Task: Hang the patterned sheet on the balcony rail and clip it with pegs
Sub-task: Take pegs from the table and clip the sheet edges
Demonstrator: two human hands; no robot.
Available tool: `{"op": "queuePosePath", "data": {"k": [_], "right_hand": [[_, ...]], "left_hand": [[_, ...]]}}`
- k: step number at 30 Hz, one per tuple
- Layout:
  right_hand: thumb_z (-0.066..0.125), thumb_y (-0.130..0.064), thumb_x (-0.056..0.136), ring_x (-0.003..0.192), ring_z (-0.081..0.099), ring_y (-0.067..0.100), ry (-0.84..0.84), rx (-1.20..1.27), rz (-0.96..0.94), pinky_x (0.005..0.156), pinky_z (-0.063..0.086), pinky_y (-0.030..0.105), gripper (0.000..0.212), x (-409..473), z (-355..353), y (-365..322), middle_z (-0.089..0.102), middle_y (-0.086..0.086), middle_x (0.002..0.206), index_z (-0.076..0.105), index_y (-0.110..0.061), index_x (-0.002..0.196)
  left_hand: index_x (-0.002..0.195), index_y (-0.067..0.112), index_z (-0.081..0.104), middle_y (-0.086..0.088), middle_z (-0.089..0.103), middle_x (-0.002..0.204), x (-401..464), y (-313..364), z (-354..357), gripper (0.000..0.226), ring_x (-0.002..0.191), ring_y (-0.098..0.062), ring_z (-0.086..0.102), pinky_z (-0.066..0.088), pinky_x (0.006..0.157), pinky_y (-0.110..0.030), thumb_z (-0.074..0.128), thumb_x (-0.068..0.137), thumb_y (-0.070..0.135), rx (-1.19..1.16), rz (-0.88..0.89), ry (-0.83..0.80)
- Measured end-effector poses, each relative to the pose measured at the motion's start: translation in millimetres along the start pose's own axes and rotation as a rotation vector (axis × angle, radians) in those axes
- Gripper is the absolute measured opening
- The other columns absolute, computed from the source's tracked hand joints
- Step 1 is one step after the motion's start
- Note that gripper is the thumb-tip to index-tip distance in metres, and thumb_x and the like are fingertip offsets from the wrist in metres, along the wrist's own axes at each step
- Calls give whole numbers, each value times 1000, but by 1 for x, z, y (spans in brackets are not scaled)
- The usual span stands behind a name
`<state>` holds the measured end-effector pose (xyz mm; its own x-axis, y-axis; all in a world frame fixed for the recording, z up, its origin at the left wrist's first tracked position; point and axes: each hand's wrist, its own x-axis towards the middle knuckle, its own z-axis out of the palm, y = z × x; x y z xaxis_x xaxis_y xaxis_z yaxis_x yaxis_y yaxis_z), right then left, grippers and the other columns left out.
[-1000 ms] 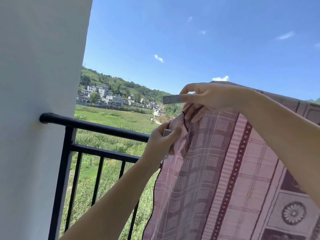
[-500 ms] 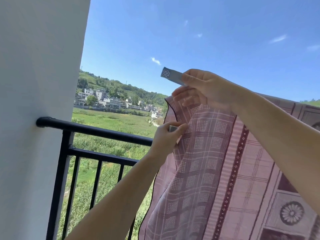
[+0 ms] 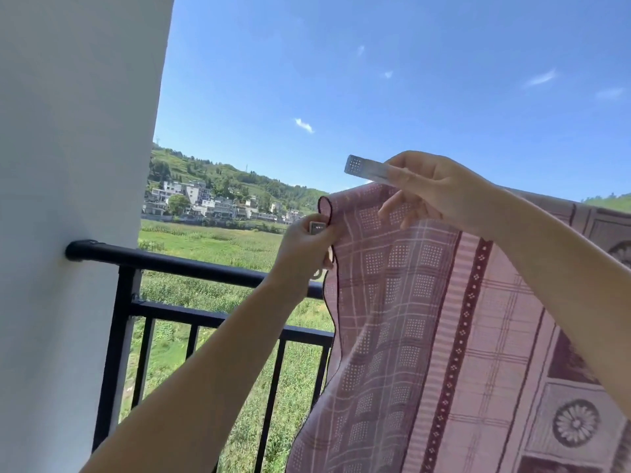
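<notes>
Sheet point(image 3: 426, 319) corner lifted higher; right hand point(image 3: 433, 189) clamps peg point(image 3: 367, 169) pointing up-left; left hand point(image 3: 304, 247) seemingly pinches second peg point(image 3: 317, 227).

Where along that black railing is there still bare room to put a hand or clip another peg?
The top rail is bare from the white wall to the left hand. From there rightward it is crowded: the patterned sheet covers the rail, the left hand pinches its edge with a peg, and the right hand holds another peg above.
</notes>
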<state>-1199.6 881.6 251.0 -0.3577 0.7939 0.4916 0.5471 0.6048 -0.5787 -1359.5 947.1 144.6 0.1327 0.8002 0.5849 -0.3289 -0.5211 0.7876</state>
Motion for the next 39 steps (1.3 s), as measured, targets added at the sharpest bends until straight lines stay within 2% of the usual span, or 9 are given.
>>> {"op": "queuePosePath", "data": {"k": [7, 11, 14, 17, 20, 23, 27, 32, 39], "right_hand": [[56, -39, 77, 87, 69, 14, -310, -170, 204, 61, 55, 18, 42, 18, -2, -18, 69, -7, 95, 61, -13, 109], [62, -32, 72, 81, 70, 15, -256, -59, 286, 63, 57, 19, 47, 31, -3, -16, 68, 6, 95, 62, -3, 109], [58, -23, 84, 75, 72, 17, -172, 73, 289, 61, 58, 20, 35, 33, -1, -13, 66, 9, 88, 58, 5, 105], [54, -16, 88, 66, 72, 18, -106, 195, 314, 58, 59, 21, 13, 34, 2, -14, 66, 1, 59, 55, -3, 86], [59, -19, 81, 64, 72, 19, -105, 208, 352, 58, 59, 23, 18, 32, 4, -14, 69, 4, 64, 55, -5, 92], [61, -23, 77, 64, 71, 17, -81, 143, 340, 61, 59, 24, 23, 30, 5, -12, 65, 6, 76, 56, -6, 92], [65, -31, 71, 80, 72, 18, -79, -78, 276, 67, 60, 26, 45, 22, 9, -10, 68, 13, 98, 58, -4, 107], [61, -44, 74, 63, 68, 1, -140, -617, -29, 63, 55, 17, 36, 5, 26, -32, 72, -9, 82, 58, -28, 106], [62, -39, 83, 61, 65, 7, -499, -1212, 27, 56, 48, 21, 28, 25, 50, -17, 69, -7, 71, 59, -24, 106]], "left_hand": [[78, 13, 61, 5, 53, 55, 26, 47, -14, 7, 53, -17, 51, 47, 51, -32, 64, 84, 13, 447, 468, 211], [93, 9, 64, 6, 55, 65, 17, 21, -16, 13, 53, -6, 48, 39, 49, -8, 63, 85, 19, 578, 492, 398], [110, 11, 63, -4, 68, 95, -35, -23, 8, 35, 55, -6, 58, 52, 53, -12, 55, 85, 34, 709, 691, 429], [144, 13, 28, -9, 52, 136, -67, -63, 47, 75, 90, -22, 68, 55, 76, -28, 52, 84, 51, 952, 301, 149], [141, 20, 34, -5, 62, 123, -54, -81, 56, 67, 97, -19, 64, 50, 73, -27, 57, 84, 48, 726, 47, 49], [92, 23, 68, 8, 72, 78, -39, -80, 45, 11, 71, -13, 68, 58, 66, -32, 63, 85, 30, 240, 2, -2], [77, 13, 65, 9, 59, 46, -43, -77, 29, 9, 40, -1, 52, 43, 40, -14, 63, 86, 12, -113, -135, -74], [85, 10, 60, -4, 56, 61, -47, -85, 14, 4, 41, -6, 45, 41, 40, -14, 59, 87, 12, -187, -148, -172], [78, 8, 59, 1, 56, 51, -54, -95, 19, 10, 35, -5, 43, 39, 37, -16, 58, 88, 10, -274, -100, -123]]}}
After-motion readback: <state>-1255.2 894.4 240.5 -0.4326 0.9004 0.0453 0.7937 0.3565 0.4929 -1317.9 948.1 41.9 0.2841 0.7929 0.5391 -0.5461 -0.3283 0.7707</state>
